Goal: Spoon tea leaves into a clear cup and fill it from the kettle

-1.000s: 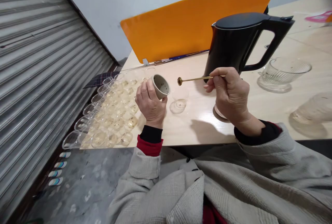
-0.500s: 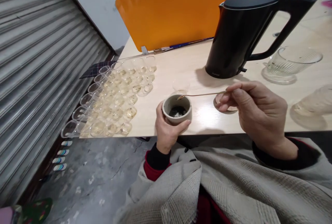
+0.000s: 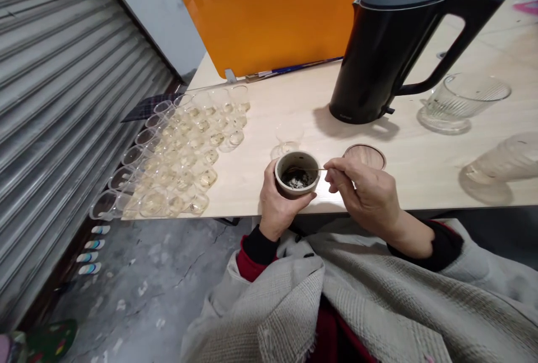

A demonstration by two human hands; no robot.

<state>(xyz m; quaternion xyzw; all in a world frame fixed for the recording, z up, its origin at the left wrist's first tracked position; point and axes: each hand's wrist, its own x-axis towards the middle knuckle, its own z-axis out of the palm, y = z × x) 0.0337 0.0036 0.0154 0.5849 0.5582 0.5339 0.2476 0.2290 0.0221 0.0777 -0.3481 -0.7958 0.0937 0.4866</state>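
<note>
My left hand is wrapped around a small pale ceramic jar, tilted a little toward me at the table's front edge. Dark loose bits and some white ones lie in its bottom. Between the thumb and fingertips of my right hand is a thin golden spoon. Its stem crosses the jar's rim, and its tip is down inside near the dark contents. A round wooden lid rests on the table just beyond my right hand. Behind the jar stands a clear plastic cup.
Many clear cups with pale liquid crowd the table's left end. A black kettle stands behind the lid. To the right are a ribbed glass and a stack of clear cups. An orange divider runs along the back.
My right hand has moved left and toward the jar, and the spoon's tip has gone down inside it. The wooden lid is now uncovered. The whole view has shifted slightly.
</note>
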